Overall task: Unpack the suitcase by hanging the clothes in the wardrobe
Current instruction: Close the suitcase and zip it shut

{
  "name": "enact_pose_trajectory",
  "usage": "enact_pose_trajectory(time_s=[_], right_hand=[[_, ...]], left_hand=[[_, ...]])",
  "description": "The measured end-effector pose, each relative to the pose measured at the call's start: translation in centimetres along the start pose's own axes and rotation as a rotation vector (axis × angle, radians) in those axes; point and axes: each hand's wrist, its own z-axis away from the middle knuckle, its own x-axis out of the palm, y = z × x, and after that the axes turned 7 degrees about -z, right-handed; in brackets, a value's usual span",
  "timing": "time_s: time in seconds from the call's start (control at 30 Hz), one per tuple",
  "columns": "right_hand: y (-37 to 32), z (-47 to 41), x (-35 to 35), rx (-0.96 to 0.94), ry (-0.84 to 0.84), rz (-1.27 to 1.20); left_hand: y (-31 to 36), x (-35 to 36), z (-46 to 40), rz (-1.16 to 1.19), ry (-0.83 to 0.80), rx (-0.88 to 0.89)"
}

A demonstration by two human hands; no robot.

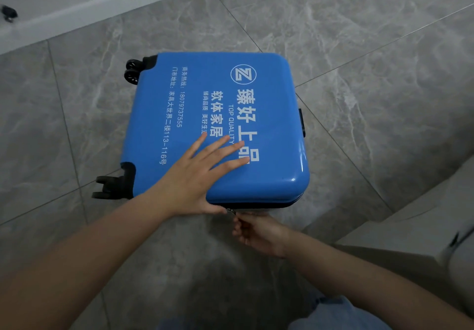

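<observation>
**Suitcase held flat as zip is worked open**

Suitcase [215, 124], blue and hard-shelled with white lettering, lies flat on a grey marble-patterned tiled floor [359, 47], its wheels [132, 72] turned toward the person's left and its zipped seam facing the person. The left hand [202, 173] rests on the lid near the front edge, fingers straight and spread, pressing down and gripping nothing. The right hand [259, 232] sits just below that edge, fingers curled, and appears to pinch the zipper pull [230, 211], which lies at the dark seam directly beneath the left thumb.

The step in hand is judged to be unzipping the case, the first move toward getting clothes out; no clothes and no wardrobe are in view, so the task looks barely begun. To do it well, the flat palm should keep the shell from sliding or lifting while the pull is drawn steadily along the seam, following the rounded corner at the person's right rather than tugging outward, which could jam the teeth. The pressing hand may need to shift as the pull travels, so that the lid stays down until the seam is free.

Relative to the grip, the case lies just beyond and above the pinching fingers, touching them only at the pull. A pale upholstered edge [410, 227] stands at the lower right and a white skirting board [77, 4] runs along the top left.
</observation>
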Motion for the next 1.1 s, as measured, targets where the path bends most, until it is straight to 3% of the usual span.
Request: enact_pose_trajectory(time_s=[0.13, 0.83, 0.97, 1.1], right_hand=[[0.2, -0.1, -0.4, -0.021, 0.008, -0.070], [-1.0, 1.3, -6.5, -0.117, -0.148, -0.341], [-2.1, 2.6, -10.1, -0.190, -0.138, -0.414], [-4.5, 3.2, -11.2, -0.246, -0.022, -0.424]], left_hand=[[0.1, 0.7, -0.4, -0.094, -0.053, -0.026], [-0.6, 0.6, 0.0, -0.110, -0.052, 0.008], [-1.1, 0.6, 0.3, -0.107, -0.040, -0.008], [-2.0, 0.9, 1.3, -0.094, -0.018, 0.022]])
